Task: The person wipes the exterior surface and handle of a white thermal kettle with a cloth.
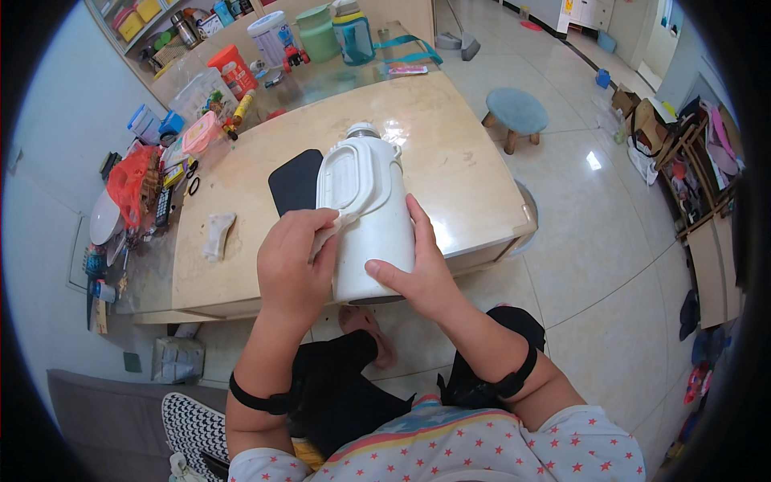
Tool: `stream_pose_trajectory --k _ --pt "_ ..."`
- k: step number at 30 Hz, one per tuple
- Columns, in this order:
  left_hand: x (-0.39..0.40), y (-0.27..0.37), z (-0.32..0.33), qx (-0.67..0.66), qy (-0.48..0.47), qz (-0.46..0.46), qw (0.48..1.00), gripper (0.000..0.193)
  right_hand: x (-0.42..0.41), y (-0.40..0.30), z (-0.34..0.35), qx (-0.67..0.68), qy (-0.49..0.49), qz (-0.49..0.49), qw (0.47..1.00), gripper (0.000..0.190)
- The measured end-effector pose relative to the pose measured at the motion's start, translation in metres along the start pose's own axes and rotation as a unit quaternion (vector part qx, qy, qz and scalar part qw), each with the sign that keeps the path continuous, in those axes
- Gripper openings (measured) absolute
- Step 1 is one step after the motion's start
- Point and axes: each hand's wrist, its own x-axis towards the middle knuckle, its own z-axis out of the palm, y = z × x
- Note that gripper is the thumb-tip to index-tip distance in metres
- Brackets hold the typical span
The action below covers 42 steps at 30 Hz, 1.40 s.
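A large white bottle (382, 241) with a metal-rimmed neck and a moulded oval panel tilts over the near edge of the wooden table (421, 114). My right hand (424, 268) grips its lower right side, thumb across the front. My left hand (298, 259) pinches a crumpled whitish cloth or wipe (346, 222) against the bottle's left side, just below the panel. Behind the bottle, a black flat pad (296, 181) lies on the table. Further left on the tabletop is another folded white wipe (218, 236).
Along the table's left side lie a red plastic bag (134, 184), a remote control (163, 206), scissors (193, 181) and a pink-lidded box (202, 134). A green jug (318, 36) and a teal bottle (354, 39) stand at the back. A blue stool (517, 111) is on the floor right.
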Motion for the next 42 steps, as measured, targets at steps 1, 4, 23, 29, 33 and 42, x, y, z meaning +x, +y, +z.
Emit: stream_pose_trajectory --k 1,4,23,29,33,42 --pt "0.004 0.001 0.0 -0.02 0.005 0.01 1.0 0.017 0.0 0.001 0.0 0.002 -0.002 -0.008 1.0 0.111" --pt "-0.002 0.0 0.007 -0.045 -0.005 -0.001 0.999 0.019 0.0 0.001 0.003 0.015 -0.017 -0.014 1.0 0.112" --pt "-0.064 0.014 -0.001 -0.185 0.03 -0.085 0.979 0.023 0.002 -0.017 -0.008 0.17 -0.034 0.066 0.983 0.104" --pt "-0.039 -0.006 0.024 -0.239 0.06 -0.165 0.955 0.025 0.001 -0.015 -0.009 0.164 -0.038 0.065 0.984 0.103" --pt "-0.052 0.013 0.013 -0.195 0.048 -0.11 0.973 0.023 0.001 -0.012 -0.011 0.168 -0.026 0.071 0.983 0.102" --pt "-0.044 0.0 0.018 -0.188 0.057 -0.105 0.975 0.024 0.002 -0.016 -0.012 0.182 -0.047 0.072 0.98 0.102"
